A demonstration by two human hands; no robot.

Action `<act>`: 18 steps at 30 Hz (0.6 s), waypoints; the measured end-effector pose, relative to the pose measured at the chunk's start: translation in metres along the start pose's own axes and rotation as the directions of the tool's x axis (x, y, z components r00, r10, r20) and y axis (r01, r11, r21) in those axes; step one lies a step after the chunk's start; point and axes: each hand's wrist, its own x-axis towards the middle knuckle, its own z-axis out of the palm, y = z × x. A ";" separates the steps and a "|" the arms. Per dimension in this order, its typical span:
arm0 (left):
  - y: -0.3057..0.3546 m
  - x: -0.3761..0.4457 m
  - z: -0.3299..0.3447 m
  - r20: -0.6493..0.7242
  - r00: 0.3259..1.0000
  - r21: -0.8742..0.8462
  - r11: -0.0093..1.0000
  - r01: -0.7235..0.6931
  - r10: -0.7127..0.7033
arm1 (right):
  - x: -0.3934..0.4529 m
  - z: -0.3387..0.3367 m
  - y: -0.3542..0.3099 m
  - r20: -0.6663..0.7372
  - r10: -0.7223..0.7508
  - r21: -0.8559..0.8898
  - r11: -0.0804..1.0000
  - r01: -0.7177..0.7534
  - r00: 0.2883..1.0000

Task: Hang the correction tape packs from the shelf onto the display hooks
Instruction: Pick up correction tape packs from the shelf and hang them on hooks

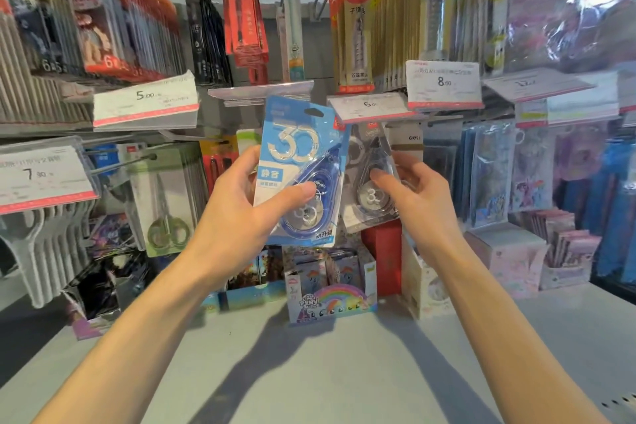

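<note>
**Listener:** Where are you standing?

**Me:** Stationery fills the wall ahead: packs hanging on rows of hooks, price tags clipped at the hook ends, and a grey shelf (344, 372) at waist height below. I place everything from the price tag reading 6 (370, 106), near the middle.

**Listener:** What do your hands have?

**Me:** My left hand (241, 206) holds a blue correction tape pack (299, 162) just below and to the left of that tag. My thumb lies across the front of its clear blister and my fingers curl round the left edge behind the card. The pack is upright, tilted a little to the right, its hang hole at the top and free of any hook.

**Listener:** And the other hand?

**Me:** My right hand (413, 196) is directly below the tag, pinching a grey correction tape pack (370, 189), thumb on the blister front, fingers behind its right edge. Its top is hidden behind the tag, so I cannot tell if it is on the hook.

**Listener:** Which step is this?

**Me:** I judge it the hanging step, both packs lifted off the shelf and brought to the hooks.

**Listener:** What does the next move need?

**Me:** Probably finding the hook tip under the tag, lining a hang hole up with it, and sliding the pack back along the rod. The tag overhangs the tip, so the pack may have to go in under it.
</note>
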 end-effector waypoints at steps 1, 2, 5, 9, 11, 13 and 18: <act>-0.001 0.000 0.000 0.004 1.000 0.001 1.000 0.003 -0.003 | 0.001 0.001 0.003 -0.013 0.004 -0.008 1.000 -0.004 1.000; -0.002 -0.001 0.000 0.009 1.000 0.004 1.000 0.006 -0.007 | 0.002 0.004 0.006 -0.022 0.013 -0.016 1.000 -0.014 1.000; -0.006 -0.001 -0.001 0.010 1.000 0.011 1.000 0.022 -0.022 | 0.005 0.012 0.013 -0.014 0.039 -0.067 0.997 -0.040 0.999; -0.016 -0.004 -0.002 0.011 0.997 -0.008 0.997 0.074 -0.074 | 0.003 0.017 0.017 0.045 0.086 -0.137 0.987 -0.079 0.995; -0.022 -0.005 -0.003 0.014 0.995 -0.030 0.995 0.097 -0.097 | 0.000 0.014 0.019 0.056 0.086 -0.175 0.982 -0.075 0.995; -0.028 -0.005 -0.002 0.017 0.993 -0.047 0.992 0.121 -0.120 | -0.005 0.008 0.020 0.045 0.092 -0.194 0.978 -0.081 0.995; -0.045 -0.005 0.008 0.022 0.979 -0.059 0.977 0.203 -0.202 | -0.024 -0.008 0.025 -0.006 0.029 -0.229 0.973 -0.030 1.000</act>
